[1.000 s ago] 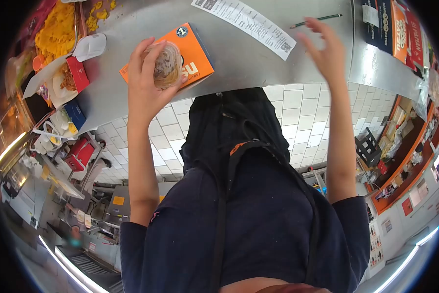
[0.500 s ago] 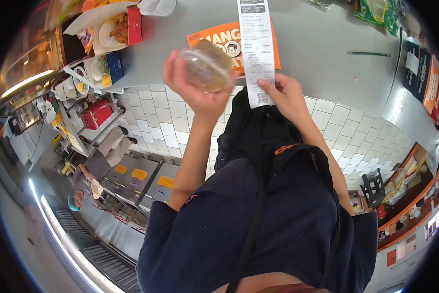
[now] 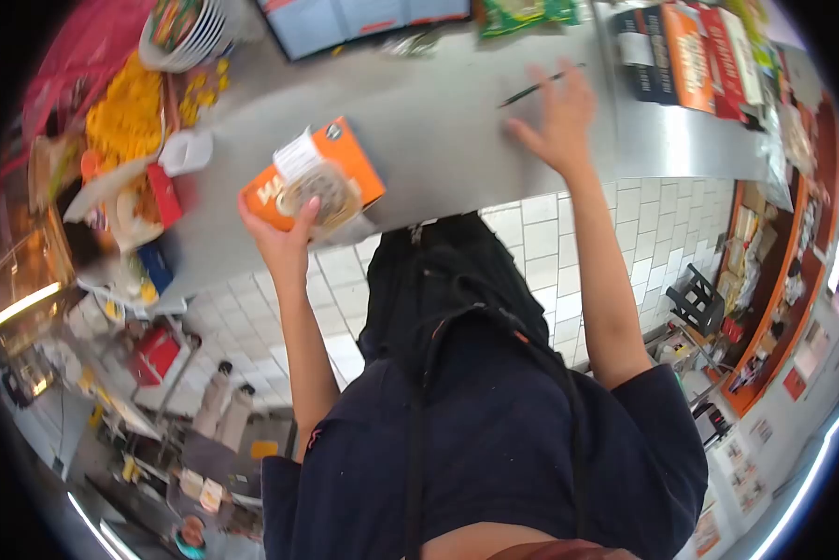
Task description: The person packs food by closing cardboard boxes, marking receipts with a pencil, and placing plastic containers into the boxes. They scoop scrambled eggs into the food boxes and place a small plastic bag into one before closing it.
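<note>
Gripping orange cardboard food box [image 3: 350, 163] at its near left corner with left hand [image 3: 277, 241]: with thumb pressed over side of clear plastic tub [image 3: 324, 196], with other fingers curled at box edge, partly hidden. Tub on top of box, toward near side; brownish contents. White receipt [image 3: 298, 157] on far side of box, just beyond tub. At near edge of steel counter [image 3: 438, 149]; cannot tell if box is resting or slightly lifted.

To right of box, well apart: reaching over dark pencil [image 3: 520, 95] with right hand [image 3: 564, 121], with fingers spread and blurred, not closed on anything; cannot tell if touching pencil.

Beyond box: dark-edged panel [image 3: 345, 23], and farther right, green packet [image 3: 524, 13]. Far left of box: white slotted basket [image 3: 195, 47] with colourful packets inside, heap of yellow food [image 3: 125, 114]. Left of box, nearer: white plastic cup [image 3: 186, 153], red food carton [image 3: 167, 191], blue carton [image 3: 156, 266]. Far right of box, past pencil: row of black, orange and red printed cartons [image 3: 685, 58], side by side. Well behind box, lower left: co-worker [image 3: 209, 450] in grey top, in green cap.
</note>
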The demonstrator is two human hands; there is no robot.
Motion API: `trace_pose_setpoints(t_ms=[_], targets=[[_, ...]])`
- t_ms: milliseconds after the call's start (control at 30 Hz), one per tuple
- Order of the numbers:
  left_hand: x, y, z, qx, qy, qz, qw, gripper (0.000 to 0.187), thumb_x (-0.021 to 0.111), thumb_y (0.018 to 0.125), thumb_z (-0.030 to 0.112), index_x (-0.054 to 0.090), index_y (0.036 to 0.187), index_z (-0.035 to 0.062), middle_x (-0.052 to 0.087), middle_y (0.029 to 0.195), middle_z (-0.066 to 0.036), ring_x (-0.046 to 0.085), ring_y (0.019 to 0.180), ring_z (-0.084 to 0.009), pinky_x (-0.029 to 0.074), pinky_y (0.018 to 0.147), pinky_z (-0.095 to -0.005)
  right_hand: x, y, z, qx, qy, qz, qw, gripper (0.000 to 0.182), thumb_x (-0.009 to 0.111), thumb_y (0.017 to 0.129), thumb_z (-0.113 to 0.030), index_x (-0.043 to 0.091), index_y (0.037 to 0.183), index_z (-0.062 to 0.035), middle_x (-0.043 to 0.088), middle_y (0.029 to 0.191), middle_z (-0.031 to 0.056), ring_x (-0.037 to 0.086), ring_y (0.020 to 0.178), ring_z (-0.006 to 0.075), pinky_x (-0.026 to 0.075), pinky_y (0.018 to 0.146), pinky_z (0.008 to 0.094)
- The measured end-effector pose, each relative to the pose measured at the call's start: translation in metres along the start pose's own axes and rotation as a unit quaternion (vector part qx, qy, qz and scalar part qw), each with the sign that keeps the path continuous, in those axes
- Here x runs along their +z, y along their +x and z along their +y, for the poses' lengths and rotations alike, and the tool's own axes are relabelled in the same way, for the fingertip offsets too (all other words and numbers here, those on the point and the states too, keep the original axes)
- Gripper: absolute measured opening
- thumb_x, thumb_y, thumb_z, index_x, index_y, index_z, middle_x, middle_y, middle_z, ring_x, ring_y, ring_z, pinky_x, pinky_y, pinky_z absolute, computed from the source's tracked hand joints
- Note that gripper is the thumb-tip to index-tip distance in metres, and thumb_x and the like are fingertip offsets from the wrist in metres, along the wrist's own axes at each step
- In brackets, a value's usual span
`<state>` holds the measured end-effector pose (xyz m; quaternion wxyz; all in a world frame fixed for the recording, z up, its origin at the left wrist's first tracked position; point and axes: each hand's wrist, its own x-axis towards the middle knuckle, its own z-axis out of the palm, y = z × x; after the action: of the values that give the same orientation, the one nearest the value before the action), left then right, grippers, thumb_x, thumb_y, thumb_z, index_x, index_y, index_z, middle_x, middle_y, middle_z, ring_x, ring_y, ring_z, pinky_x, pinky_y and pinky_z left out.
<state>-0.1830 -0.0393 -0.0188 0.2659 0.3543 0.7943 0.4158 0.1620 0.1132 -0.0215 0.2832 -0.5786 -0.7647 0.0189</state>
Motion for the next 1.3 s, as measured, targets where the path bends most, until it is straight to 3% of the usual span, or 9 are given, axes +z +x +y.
trace_pose_setpoints(t_ms=[133, 467, 500, 667, 700, 867, 1000, 1133, 1300], targets=[[0.044, 0.005, 0.032, -0.006, -0.052, -0.109, 0.993, 0.104, 0.081, 0.065, 0.034, 0.017, 0.137, -0.0054, 0.029, 0.134, -0.024, 0.03, 0.126, -0.0348, 0.025, 0.105, -0.0389, 0.034, -0.028, 0.046, -0.019, -0.037, -0.121, 0.992, 0.024, 0.064, 0.078, -0.035, 0.057, 0.093, -0.018, 0.044, 0.127, 0.0064, 0.037, 0.12, 0.0303, 0.025, 0.093, 0.0594], [0.227, -0.029, 0.162, 0.118, 0.032, -0.259, 0.958, 0.092, 0.077, 0.065, 0.045, 0.034, 0.127, -0.0092, 0.038, 0.127, -0.027, 0.037, 0.12, -0.0375, 0.03, 0.102, -0.0429, -0.087, -0.167, 0.049, 0.301, -0.02, -0.072, 0.951, 0.018, 0.065, 0.075, -0.019, 0.052, 0.072, -0.0068, 0.054, 0.08, 0.0084, 0.048, 0.082, 0.0287, 0.034, 0.072, 0.0428], [0.268, -0.03, 0.142, 0.31, 0.081, -0.086, 0.943, 0.059, 0.078, 0.066, 0.034, 0.051, 0.105, -0.0019, 0.053, 0.104, -0.018, 0.053, 0.099, -0.0314, 0.042, 0.088, -0.042, -0.099, -0.176, 0.056, 0.293, 0.018, -0.094, 0.951, 0.017, 0.064, 0.074, -0.014, 0.051, 0.078, -0.0038, 0.052, 0.079, 0.012, 0.049, 0.081, 0.0305, 0.037, 0.074, 0.0415], [0.344, -0.049, 0.205, -0.009, 0.08, -0.153, 0.985, 0.123, 0.077, 0.054, 0.056, 0.006, 0.141, 0.0062, 0.029, 0.137, -0.021, 0.029, 0.129, -0.0359, 0.022, 0.099, -0.0616, -0.099, -0.17, 0.079, 0.361, 0.237, -0.031, 0.901, 0.022, 0.057, 0.085, -0.017, 0.046, 0.09, 0.0014, 0.051, 0.08, 0.0138, 0.051, 0.075, 0.0246, 0.043, 0.07, 0.0365], [0.34, -0.042, 0.213, -0.027, 0.102, -0.262, 0.959, 0.126, 0.059, 0.061, 0.075, -0.007, 0.144, 0.0073, 0.004, 0.147, -0.026, 0.003, 0.136, -0.0424, 0.006, 0.101, -0.0674, -0.1, -0.154, 0.076, 0.368, 0.246, -0.041, 0.896, 0.024, 0.057, 0.087, -0.019, 0.045, 0.089, 0.002, 0.051, 0.081, 0.0133, 0.051, 0.07, 0.0225, 0.044, 0.065, 0.0341], [0.266, -0.037, 0.184, 0.01, 0.109, -0.216, 0.97, 0.124, 0.059, 0.058, 0.078, -0.002, 0.145, 0.0144, 0.006, 0.147, -0.025, 0.003, 0.136, -0.0422, 0.006, 0.1, -0.0677, -0.112, -0.116, 0.058, 0.184, 0.097, -0.164, 0.964, 0.026, 0.058, 0.087, -0.021, 0.046, 0.076, -0.0013, 0.046, 0.06, 0.0098, 0.042, 0.051, 0.0195, 0.04, 0.05, 0.0321], [0.181, 0.013, 0.072, 0.05, 0.095, 0.09, 0.99, 0.108, 0.072, 0.064, 0.056, 0.019, 0.138, -0.0016, 0.031, 0.138, -0.024, 0.028, 0.129, -0.0373, 0.022, 0.107, -0.0441, -0.103, -0.112, 0.05, 0.169, 0.124, -0.193, 0.959, 0.03, 0.06, 0.087, -0.022, 0.044, 0.071, -0.0025, 0.045, 0.056, 0.0086, 0.041, 0.049, 0.0199, 0.038, 0.049, 0.0322], [0.063, 0.058, 0.0, -0.003, 0.131, 0.286, 0.949, 0.072, 0.073, 0.071, 0.028, 0.037, 0.127, -0.0002, 0.045, 0.123, -0.019, 0.041, 0.118, -0.033, 0.031, 0.1, -0.0416, -0.082, -0.107, 0.031, 0.13, 0.136, -0.163, 0.969, 0.019, 0.059, 0.087, -0.024, 0.054, 0.09, -0.0061, 0.061, 0.074, 0.0129, 0.061, 0.066, 0.025, 0.046, 0.059, 0.035], [0.077, 0.052, 0.021, 0.016, -0.109, -0.165, 0.98, 0.039, 0.065, 0.082, 0.023, 0.05, 0.111, 0.0013, 0.056, 0.106, -0.011, 0.053, 0.096, -0.0186, 0.041, 0.086, -0.0322, -0.093, -0.05, 0.101, 0.336, 0.238, 0.107, 0.905, 0.029, 0.046, 0.094, -0.018, 0.055, 0.117, -0.0045, 0.059, 0.116, 0.0131, 0.056, 0.107, 0.0251, 0.042, 0.089, 0.0339]])
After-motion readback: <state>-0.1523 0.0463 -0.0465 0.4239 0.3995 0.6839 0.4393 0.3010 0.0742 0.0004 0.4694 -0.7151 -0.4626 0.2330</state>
